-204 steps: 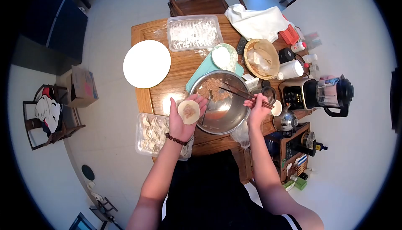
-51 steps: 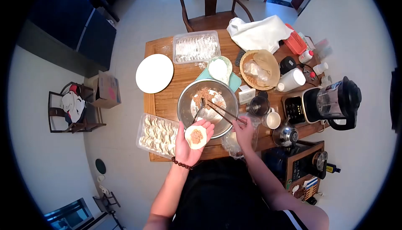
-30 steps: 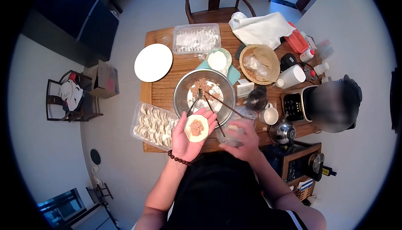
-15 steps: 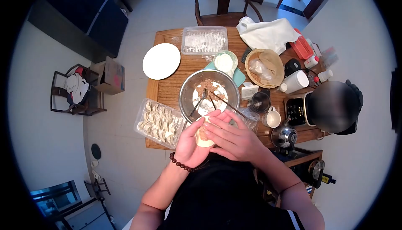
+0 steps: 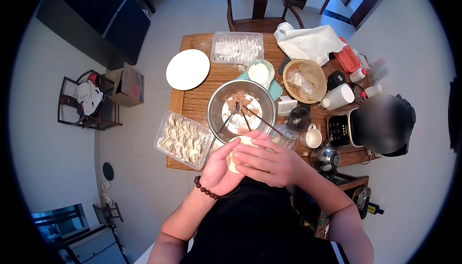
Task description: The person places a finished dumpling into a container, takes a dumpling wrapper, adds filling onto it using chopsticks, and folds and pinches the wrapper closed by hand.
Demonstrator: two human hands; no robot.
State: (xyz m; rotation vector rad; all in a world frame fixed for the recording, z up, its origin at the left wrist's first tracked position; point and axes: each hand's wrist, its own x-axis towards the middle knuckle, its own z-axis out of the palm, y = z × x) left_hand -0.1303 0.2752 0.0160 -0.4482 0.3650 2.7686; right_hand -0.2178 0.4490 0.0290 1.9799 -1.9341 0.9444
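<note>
A round dough wrapper [image 5: 234, 162] lies in my left hand [image 5: 219, 170], whose fingers are closed up around it from below. My right hand [image 5: 269, 164] covers much of the wrapper from the right, its fingers on the dough; the filling is largely hidden. Just beyond both hands stands a steel bowl [image 5: 215, 103] with minced filling [image 5: 239, 99], a spoon and two chopsticks [image 5: 263, 119] leaning in it. To the left, a clear tray of folded dumplings [image 5: 185, 140] sits at the table's near edge.
A white round plate [image 5: 188, 69] and a floury tray [image 5: 237, 47] lie at the back left. A flour bowl [image 5: 260, 73], basket [image 5: 305, 81], white bottle [image 5: 338, 96], mug [image 5: 312, 137], dark glass [image 5: 298, 118], kettle [image 5: 327, 158] and blender [image 5: 382, 124] stand to the right.
My right hand let go of the chopsticks, which now rest in the bowl, and moved left onto the wrapper. The wrapper, earlier flat on my open left palm, is now bent between both hands.
</note>
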